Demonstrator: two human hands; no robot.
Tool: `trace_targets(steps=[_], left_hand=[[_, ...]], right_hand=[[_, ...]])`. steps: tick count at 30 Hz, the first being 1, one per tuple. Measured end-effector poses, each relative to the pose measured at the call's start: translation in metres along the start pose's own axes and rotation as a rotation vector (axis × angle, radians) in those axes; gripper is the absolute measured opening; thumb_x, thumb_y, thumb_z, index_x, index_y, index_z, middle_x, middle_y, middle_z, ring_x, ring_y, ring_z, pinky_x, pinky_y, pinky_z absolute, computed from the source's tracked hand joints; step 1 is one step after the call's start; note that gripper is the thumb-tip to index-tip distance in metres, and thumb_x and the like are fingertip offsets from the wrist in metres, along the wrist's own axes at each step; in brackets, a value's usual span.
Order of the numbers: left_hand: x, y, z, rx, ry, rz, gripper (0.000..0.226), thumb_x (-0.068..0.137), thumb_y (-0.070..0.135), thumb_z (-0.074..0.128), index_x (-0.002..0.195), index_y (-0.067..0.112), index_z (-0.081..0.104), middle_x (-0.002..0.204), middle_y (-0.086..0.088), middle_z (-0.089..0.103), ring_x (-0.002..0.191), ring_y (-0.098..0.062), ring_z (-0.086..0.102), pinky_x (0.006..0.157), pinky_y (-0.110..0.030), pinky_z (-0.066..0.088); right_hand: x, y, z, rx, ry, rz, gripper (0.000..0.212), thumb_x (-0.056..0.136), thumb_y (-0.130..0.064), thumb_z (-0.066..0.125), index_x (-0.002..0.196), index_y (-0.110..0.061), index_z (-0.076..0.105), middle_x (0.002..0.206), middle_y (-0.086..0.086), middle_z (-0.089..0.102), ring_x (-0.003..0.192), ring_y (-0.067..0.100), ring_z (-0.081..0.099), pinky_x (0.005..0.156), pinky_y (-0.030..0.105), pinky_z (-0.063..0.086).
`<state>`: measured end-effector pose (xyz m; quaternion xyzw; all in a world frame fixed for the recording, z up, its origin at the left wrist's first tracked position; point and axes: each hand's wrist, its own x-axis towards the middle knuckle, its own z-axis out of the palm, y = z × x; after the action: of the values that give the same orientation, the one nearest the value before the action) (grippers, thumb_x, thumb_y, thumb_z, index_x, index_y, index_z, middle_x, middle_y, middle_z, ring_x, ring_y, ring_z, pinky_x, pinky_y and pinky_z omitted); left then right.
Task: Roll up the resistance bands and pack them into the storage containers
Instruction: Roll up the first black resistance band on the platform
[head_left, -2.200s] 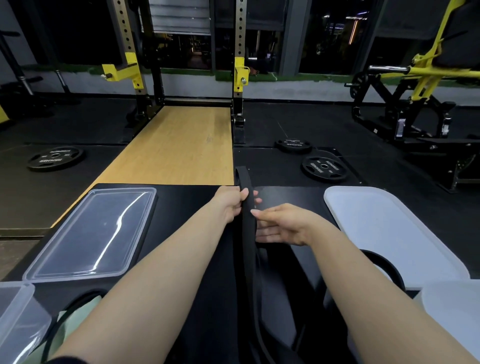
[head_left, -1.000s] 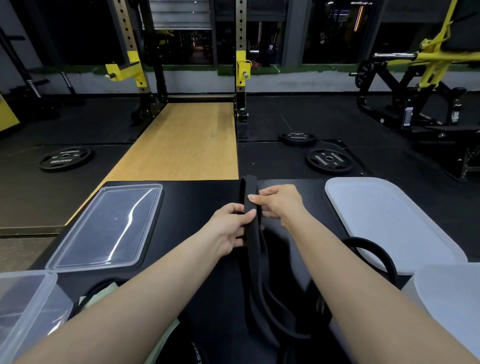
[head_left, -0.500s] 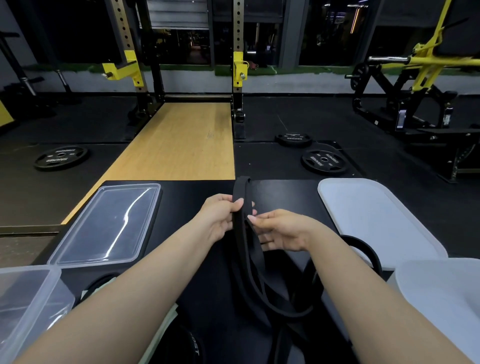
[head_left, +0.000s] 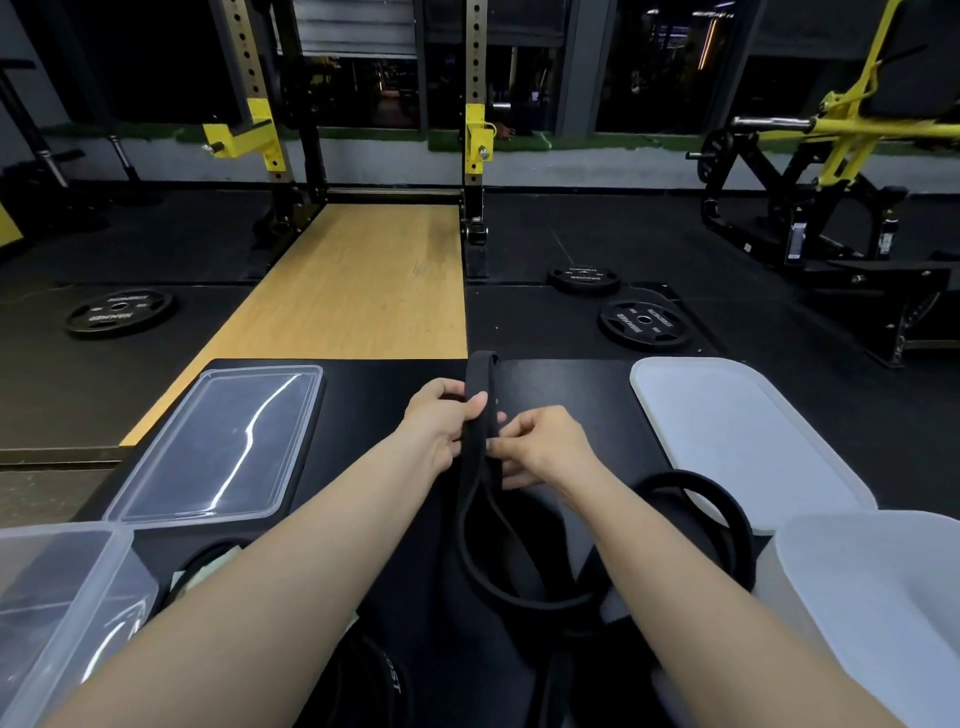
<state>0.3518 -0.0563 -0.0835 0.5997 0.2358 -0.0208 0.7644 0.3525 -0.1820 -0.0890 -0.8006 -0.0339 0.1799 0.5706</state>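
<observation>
A dim gym with dark rubber flooring, a pale wooden lifting platform (head_left: 358, 291) at 12 o'clock and a black tabletop (head_left: 363, 395) in the foreground. At 9 o'clock on the floor lies a black round weight plate (head_left: 118, 312). At 8 o'clock a clear plastic storage box (head_left: 62, 597) sits at the table's near edge, with a clear flat rectangular lid (head_left: 223, 447) just beyond it, towards 10 o'clock. At centre, the left hand (head_left: 441, 423) is closed around a wide black rubber resistance band (head_left: 480, 441), thumb over its front; the band's folded end stands up past the fingers towards 12 o'clock, and its loop hangs down towards 6 o'clock. The right hand (head_left: 543, 447) pinches the same band just beside the left. At 3 o'clock lies a frosted white lid (head_left: 737, 431), and at 4 o'clock a frosted white plastic tub (head_left: 872, 597).
</observation>
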Motion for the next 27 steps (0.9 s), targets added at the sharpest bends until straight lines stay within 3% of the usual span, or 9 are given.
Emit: trace_targets(steps=[3, 5, 8, 10, 13, 18, 21, 27], left_hand=[[0.001, -0.004, 0.002, -0.05, 0.047, 0.003, 0.018, 0.088, 0.0, 0.06, 0.102, 0.008, 0.051, 0.089, -0.017, 0.066, 0.053, -0.016, 0.068, 0.042, -0.025, 0.053], [0.002, -0.005, 0.001, -0.066, 0.066, 0.0, 0.02, 0.087, 0.0, 0.061, 0.102, 0.008, 0.052, 0.09, -0.02, 0.066, 0.061, -0.021, 0.068, 0.05, -0.03, 0.058], [0.005, -0.005, 0.001, -0.075, 0.103, 0.022, 0.017, 0.085, -0.001, 0.064, 0.094, 0.009, 0.052, 0.097, -0.024, 0.065, 0.068, -0.028, 0.068, 0.065, -0.04, 0.059], [0.006, -0.005, 0.001, -0.078, 0.137, 0.04, 0.019, 0.084, -0.002, 0.064, 0.087, 0.011, 0.051, 0.093, -0.022, 0.064, 0.065, -0.028, 0.066, 0.063, -0.04, 0.058], [0.004, -0.005, 0.003, -0.061, 0.167, 0.05, 0.021, 0.084, -0.001, 0.065, 0.087, 0.013, 0.049, 0.091, -0.019, 0.063, 0.065, -0.027, 0.066, 0.064, -0.041, 0.057], [-0.006, -0.004, -0.003, 0.057, 0.097, -0.008, 0.038, 0.089, 0.017, 0.062, 0.122, 0.01, 0.044, 0.112, -0.018, 0.062, 0.097, -0.03, 0.066, 0.086, -0.044, 0.054], [-0.027, -0.005, -0.011, 0.13, -0.054, -0.095, 0.031, 0.097, 0.022, 0.049, 0.12, 0.001, 0.052, 0.107, -0.014, 0.065, 0.093, -0.027, 0.066, 0.077, -0.035, 0.054], [-0.056, -0.019, -0.027, 0.253, -0.214, -0.143, 0.027, 0.093, 0.021, 0.057, 0.114, 0.004, 0.054, 0.107, -0.016, 0.067, 0.086, -0.023, 0.068, 0.067, -0.03, 0.056]], right_hand=[[-0.005, -0.004, -0.002, 0.001, -0.034, 0.003, 0.011, 0.09, -0.012, 0.064, 0.081, -0.006, 0.063, 0.079, 0.009, 0.068, 0.063, 0.017, 0.069, 0.057, 0.026, 0.059], [-0.007, -0.005, -0.007, 0.097, -0.111, 0.032, 0.017, 0.095, -0.018, 0.057, 0.089, -0.004, 0.064, 0.087, 0.014, 0.07, 0.069, 0.02, 0.071, 0.061, 0.028, 0.06], [-0.012, -0.002, -0.015, 0.213, -0.278, 0.094, 0.029, 0.09, -0.031, 0.063, 0.098, -0.004, 0.064, 0.096, 0.016, 0.072, 0.082, 0.025, 0.072, 0.066, 0.032, 0.059], [-0.017, 0.001, -0.013, 0.196, -0.343, 0.133, 0.032, 0.082, -0.031, 0.072, 0.098, -0.007, 0.061, 0.098, 0.014, 0.071, 0.087, 0.026, 0.071, 0.068, 0.034, 0.059], [-0.02, 0.004, -0.005, 0.172, -0.267, 0.12, 0.027, 0.077, -0.008, 0.077, 0.095, -0.007, 0.057, 0.087, 0.012, 0.071, 0.076, 0.022, 0.071, 0.066, 0.034, 0.06], [-0.021, 0.004, -0.005, 0.245, -0.157, 0.113, 0.025, 0.077, 0.004, 0.073, 0.096, -0.003, 0.058, 0.079, 0.011, 0.07, 0.061, 0.016, 0.07, 0.053, 0.028, 0.056], [-0.023, 0.004, -0.007, 0.259, -0.086, 0.117, 0.023, 0.077, 0.004, 0.073, 0.09, -0.007, 0.057, 0.075, 0.007, 0.068, 0.056, 0.012, 0.068, 0.048, 0.024, 0.053], [-0.013, -0.002, -0.009, 0.267, 0.037, 0.104, 0.026, 0.074, 0.002, 0.076, 0.09, -0.009, 0.059, 0.083, 0.009, 0.068, 0.071, 0.018, 0.068, 0.059, 0.028, 0.058]])
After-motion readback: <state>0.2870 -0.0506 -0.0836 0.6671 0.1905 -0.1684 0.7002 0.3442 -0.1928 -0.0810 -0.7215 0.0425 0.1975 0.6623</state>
